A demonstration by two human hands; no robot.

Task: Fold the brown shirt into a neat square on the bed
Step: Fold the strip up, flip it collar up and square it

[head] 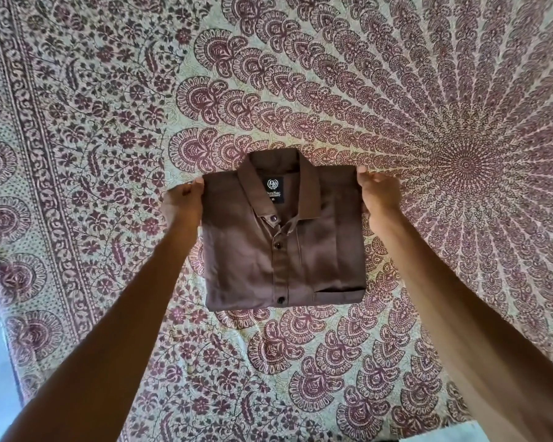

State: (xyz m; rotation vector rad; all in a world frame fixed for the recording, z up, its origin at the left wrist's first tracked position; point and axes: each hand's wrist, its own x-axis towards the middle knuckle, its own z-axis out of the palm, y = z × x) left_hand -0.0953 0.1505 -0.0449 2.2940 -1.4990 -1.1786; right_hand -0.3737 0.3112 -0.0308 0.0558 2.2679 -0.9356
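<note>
**Both hands grip the folded shirt's upper corners**

The left hand (183, 202) and right hand (379, 194), arms outstretched, each pinch an upper corner of the brown shirt (281, 250). It lies folded square, collar (280, 183) up, on the patterned bedspread (109, 122).

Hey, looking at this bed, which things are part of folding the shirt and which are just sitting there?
Part of the job:
- folded brown button-up cotton shirt
- left hand, gripping its upper left corner
- right hand, gripping its upper right corner

Just there:
- maroon-and-cream paisley printed bedspread, the surface underneath
</note>
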